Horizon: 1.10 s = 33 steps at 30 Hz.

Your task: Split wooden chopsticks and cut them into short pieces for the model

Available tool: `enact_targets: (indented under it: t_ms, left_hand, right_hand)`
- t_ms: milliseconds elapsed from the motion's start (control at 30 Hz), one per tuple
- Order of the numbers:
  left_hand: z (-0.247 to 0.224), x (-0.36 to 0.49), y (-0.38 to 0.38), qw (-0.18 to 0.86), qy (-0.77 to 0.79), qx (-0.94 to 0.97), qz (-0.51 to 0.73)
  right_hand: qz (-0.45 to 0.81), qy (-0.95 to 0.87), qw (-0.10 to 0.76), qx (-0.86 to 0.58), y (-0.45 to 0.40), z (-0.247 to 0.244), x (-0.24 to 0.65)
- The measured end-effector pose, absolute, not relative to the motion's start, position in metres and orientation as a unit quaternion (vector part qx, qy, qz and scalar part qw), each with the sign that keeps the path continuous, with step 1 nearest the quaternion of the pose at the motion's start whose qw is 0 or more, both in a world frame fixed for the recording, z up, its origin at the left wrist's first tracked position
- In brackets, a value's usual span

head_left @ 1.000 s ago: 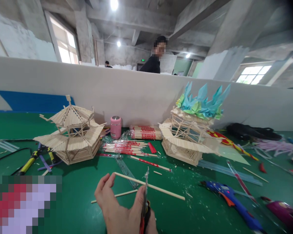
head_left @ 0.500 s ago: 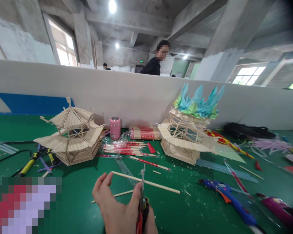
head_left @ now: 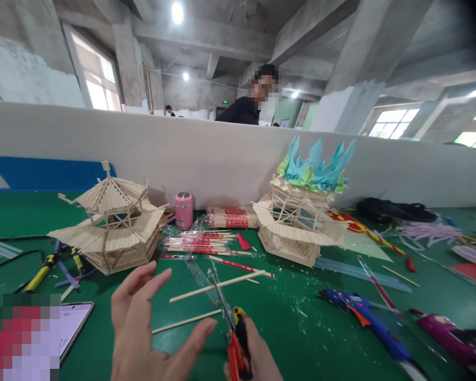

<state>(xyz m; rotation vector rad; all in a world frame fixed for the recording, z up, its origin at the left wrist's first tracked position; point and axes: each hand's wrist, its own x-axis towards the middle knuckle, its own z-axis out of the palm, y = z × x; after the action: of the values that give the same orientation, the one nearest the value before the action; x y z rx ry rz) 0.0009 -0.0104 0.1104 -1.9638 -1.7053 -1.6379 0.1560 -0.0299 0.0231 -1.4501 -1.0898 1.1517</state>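
Observation:
My left hand (head_left: 150, 328) is raised over the green table with thumb and fingers spread, holding nothing. My right hand (head_left: 256, 352) is closed around red, black and yellow-handled scissors (head_left: 230, 323), their blades pointing up and away. A thin wooden stick (head_left: 190, 292) crosses at the blades near their tips; whether they grip it I cannot tell. Beneath, another wooden stick (head_left: 186, 321) lies between my hands. Beyond stand two wooden stick pavilion models: one with a pointed roof (head_left: 115, 227) on the left, and one topped with blue and green folded paper (head_left: 293, 238) on the right.
Packs of sticks in red wrappers (head_left: 198, 242) and a pink flask (head_left: 183, 210) are at the back. On the right lie a blue glue gun (head_left: 371, 317) and a purple tool (head_left: 446, 333). A phone (head_left: 77, 323) lies left. A person (head_left: 241, 110) leans beyond the white partition (head_left: 206, 153).
My left hand has let go of the stick and drawn back to the left, its fingers opening. The stick has swung so its right end points up. The view has shifted slightly.

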Motion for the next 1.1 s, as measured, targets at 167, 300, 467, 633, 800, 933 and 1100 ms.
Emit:
enact_targets:
  t_ms: [167,300,467,633,800,933,1100]
  left_hand:
    - [0.146,-0.035,-0.001,0.021,-0.438,-0.82,-0.367]
    - [0.161,-0.043,0.008,-0.003,-0.355,-0.909,-0.218]
    - [0.161,-0.036,0.008,-0.056,-0.326,-0.933,-0.139]
    - [0.153,-0.035,0.006,-0.077,-0.331,-0.935,-0.105]
    - [0.146,-0.04,0.004,-0.085,-0.328,-0.936,-0.1]
    - [0.143,-0.04,0.005,-0.088,-0.332,-0.934,-0.101]
    - [0.141,-0.04,0.005,-0.088,-0.339,-0.931,-0.101]
  right_hand:
    - [0.509,-0.641,0.249,-0.517,-0.02,0.082,0.191]
    - [0.436,-0.741,0.052,-0.509,-0.019,0.11,0.205]
    - [0.398,-0.785,-0.061,-0.471,-0.016,0.13,0.201]
    - [0.378,-0.787,-0.113,-0.474,-0.015,0.141,0.197]
    - [0.37,-0.787,-0.11,-0.482,-0.016,0.139,0.199]
    - [0.369,-0.798,-0.112,-0.464,-0.016,0.136,0.202]
    - [0.37,-0.805,-0.108,-0.451,-0.015,0.135,0.203]
